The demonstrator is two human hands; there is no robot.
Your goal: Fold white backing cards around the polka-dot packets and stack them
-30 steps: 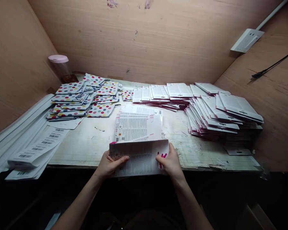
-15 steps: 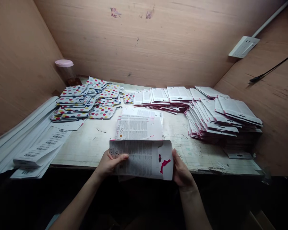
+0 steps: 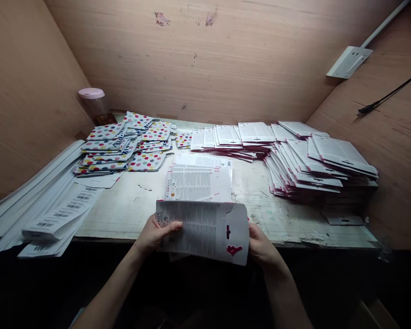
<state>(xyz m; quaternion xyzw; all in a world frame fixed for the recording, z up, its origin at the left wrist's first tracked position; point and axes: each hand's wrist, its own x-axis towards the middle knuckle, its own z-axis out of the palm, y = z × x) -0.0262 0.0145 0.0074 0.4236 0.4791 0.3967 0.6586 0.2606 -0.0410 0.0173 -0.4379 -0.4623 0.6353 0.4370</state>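
Note:
A printed white card sleeve [image 3: 198,230] with a hang hole and a dark pink scrap on its right part is held at the table's front edge. My left hand [image 3: 155,233] grips its left end, thumb on top and fingers underneath. At its right edge my right hand [image 3: 262,244] is closed, the fingers partly hidden behind the card. Just beyond lie more printed cards [image 3: 195,183], overlapping on the table [image 3: 133,214].
Polka-dot pouches [image 3: 104,146] are piled at the back left, near a lidded jar [image 3: 95,105]. Barcode sheets [image 3: 68,210] lie at the left. Stacked card packs [image 3: 301,160] cover the back right. A socket [image 3: 350,62] is on the wall.
The card's right end has tilted slightly down and its flap looks flatter. The pink scrap appears smaller and lower. My right hand has shifted slightly right and down.

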